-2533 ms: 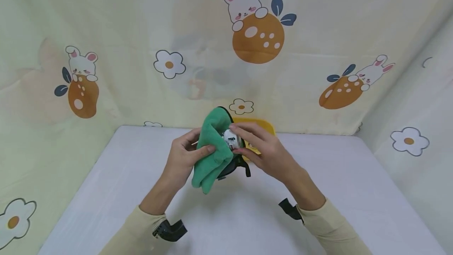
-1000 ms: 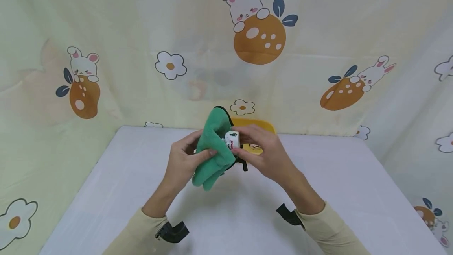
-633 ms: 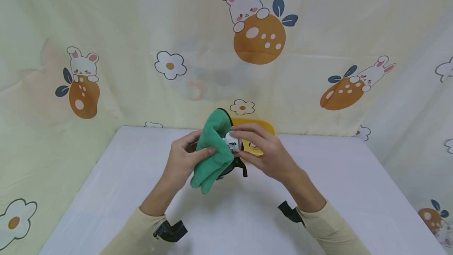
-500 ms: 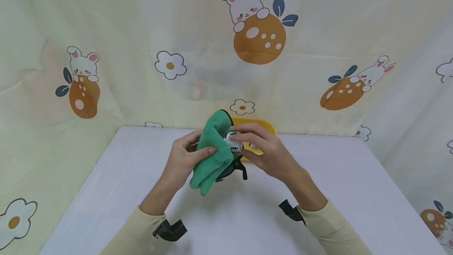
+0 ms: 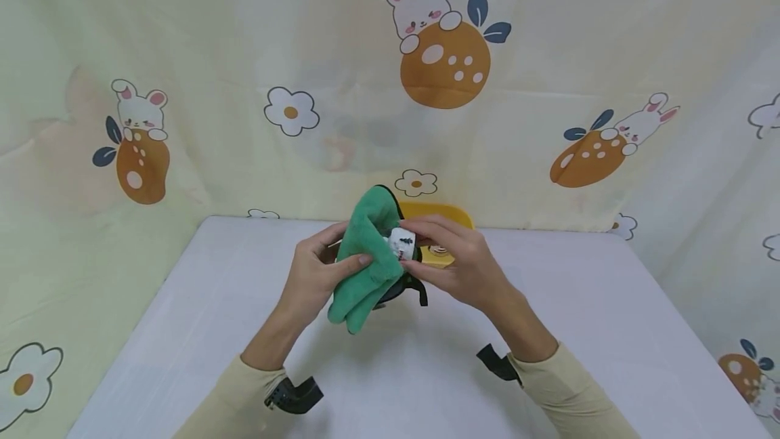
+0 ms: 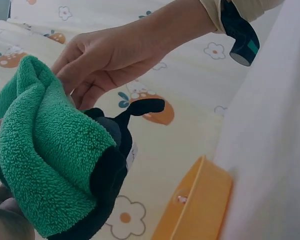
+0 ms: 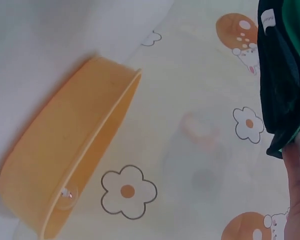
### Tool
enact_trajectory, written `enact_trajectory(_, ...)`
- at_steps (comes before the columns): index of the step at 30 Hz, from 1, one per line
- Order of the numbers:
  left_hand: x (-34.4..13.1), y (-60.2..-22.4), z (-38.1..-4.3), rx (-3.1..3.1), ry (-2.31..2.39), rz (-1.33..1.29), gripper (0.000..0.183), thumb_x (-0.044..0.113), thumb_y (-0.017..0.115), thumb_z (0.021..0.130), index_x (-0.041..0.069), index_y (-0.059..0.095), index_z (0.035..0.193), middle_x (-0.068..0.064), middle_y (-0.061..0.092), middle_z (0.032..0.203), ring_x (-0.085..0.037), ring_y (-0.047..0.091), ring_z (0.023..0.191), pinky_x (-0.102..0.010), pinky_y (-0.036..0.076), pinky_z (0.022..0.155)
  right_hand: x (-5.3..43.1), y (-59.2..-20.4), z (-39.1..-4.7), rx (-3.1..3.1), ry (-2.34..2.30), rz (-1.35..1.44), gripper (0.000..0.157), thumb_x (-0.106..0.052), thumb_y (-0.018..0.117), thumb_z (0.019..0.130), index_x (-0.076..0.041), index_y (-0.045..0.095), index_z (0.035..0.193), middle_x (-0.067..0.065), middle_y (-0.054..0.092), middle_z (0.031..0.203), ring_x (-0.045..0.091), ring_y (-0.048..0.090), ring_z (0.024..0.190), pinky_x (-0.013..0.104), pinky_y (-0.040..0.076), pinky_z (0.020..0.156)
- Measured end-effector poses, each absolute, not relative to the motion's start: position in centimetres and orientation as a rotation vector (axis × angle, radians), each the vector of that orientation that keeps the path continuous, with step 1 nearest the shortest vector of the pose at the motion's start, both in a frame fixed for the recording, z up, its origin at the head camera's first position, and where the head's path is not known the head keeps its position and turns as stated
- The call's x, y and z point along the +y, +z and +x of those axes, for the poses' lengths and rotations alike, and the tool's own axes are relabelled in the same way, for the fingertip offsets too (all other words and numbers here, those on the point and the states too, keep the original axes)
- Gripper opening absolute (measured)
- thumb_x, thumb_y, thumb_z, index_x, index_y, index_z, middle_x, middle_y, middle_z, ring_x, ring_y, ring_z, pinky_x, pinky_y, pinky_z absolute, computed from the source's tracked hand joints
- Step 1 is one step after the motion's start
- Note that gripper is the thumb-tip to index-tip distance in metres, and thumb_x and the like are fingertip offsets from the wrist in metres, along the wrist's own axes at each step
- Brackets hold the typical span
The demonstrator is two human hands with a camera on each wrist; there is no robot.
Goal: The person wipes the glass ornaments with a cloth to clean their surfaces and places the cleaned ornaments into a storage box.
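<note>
A green plush cloth (image 5: 368, 263) with black edging, a dark back and a black loop is held up over the table. My left hand (image 5: 313, 269) grips its left side, thumb on the green face and fingers behind. Against the cloth's fold is a small white rounded thing (image 5: 402, 243) with dark and red print; its left part is hidden in the cloth. My right hand (image 5: 460, 256) pinches the white thing from the right between thumb and fingers. In the left wrist view the bunched green cloth hides the white thing.
A yellow tub (image 5: 447, 212) stands behind the hands at the table's back edge, with a small whitish thing (image 7: 66, 193) in it. The white table (image 5: 548, 290) meets a curtain (image 5: 292, 175) printed with rabbits and flowers.
The white thing has turned in my right fingers, so its print shows differently from frame to frame. The fingers have shifted slightly around it. My left hand and the cloth have hardly moved.
</note>
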State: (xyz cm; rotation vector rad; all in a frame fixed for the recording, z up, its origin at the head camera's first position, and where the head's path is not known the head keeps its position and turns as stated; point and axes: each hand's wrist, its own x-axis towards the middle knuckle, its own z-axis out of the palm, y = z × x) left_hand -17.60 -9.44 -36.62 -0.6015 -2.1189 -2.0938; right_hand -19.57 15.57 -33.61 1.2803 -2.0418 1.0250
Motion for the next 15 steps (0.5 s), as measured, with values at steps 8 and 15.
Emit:
enact_trajectory(8,-9.42,-36.82,-17.53,-2.101,-1.925,-0.701,0.052,0.011,0.080,0.088,0.013,0.063,0.137,-0.008,0.068,0.126,-0.024,0.070,0.106,-0.036,0.061,0.086,15.56,-33.70,-19.41,-2.150,1.178,1.196,0.045,-0.002,0.082,0.082,-0.002,0.068,0.125,0.008,0.072,0.108,0.015,0.073,0.086,0.028,0.062,0.075)
enact_trajectory(15,-9.38,-36.77,-17.39,-2.090,-1.847,-0.775,0.055,0.006,0.079,0.087,0.015,0.062,0.139,-0.005,0.066,0.128,-0.022,0.067,0.109,-0.036,0.061,0.088,15.43,-32.96,-18.95,-2.323,1.302,1.092,0.021,-0.009,0.074,0.093,-0.004,0.071,0.114,0.002,0.073,0.097,0.009,0.071,0.078,0.026,0.062,0.071)
